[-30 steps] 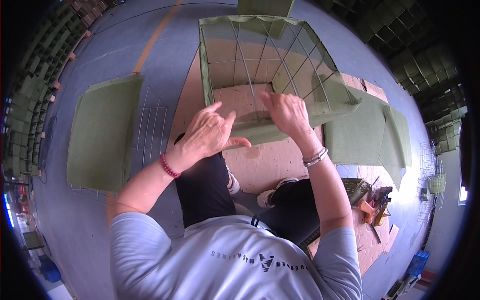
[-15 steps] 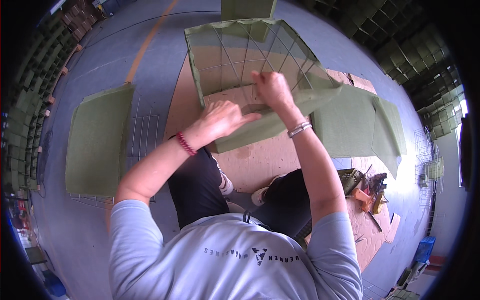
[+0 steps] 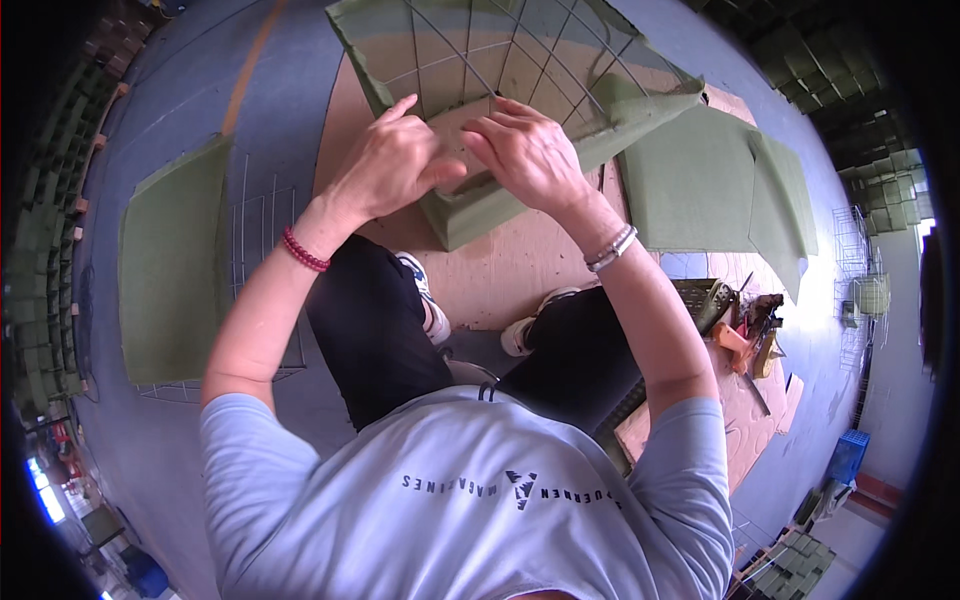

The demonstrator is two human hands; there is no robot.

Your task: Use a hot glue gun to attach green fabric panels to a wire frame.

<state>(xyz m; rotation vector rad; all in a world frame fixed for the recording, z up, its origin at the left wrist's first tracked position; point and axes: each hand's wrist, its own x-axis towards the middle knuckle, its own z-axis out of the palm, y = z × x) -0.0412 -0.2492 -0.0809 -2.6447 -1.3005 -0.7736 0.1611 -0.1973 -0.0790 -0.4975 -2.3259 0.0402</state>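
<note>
Both hands met at the near rim of the wire basket (image 3: 520, 60), left hand (image 3: 390, 165) and right hand (image 3: 530, 150) pinching its green cloth (image 3: 480, 205). What the fingers clamped beneath was hidden, perhaps wire. The cloth wanted pulling taut and even along the edge.

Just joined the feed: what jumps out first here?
The left hand and right hand meet at the near edge of a green fabric-covered wire-grid basket at top centre, on a plywood sheet. A flat green fabric panel lies on a wire grid at left.
</note>
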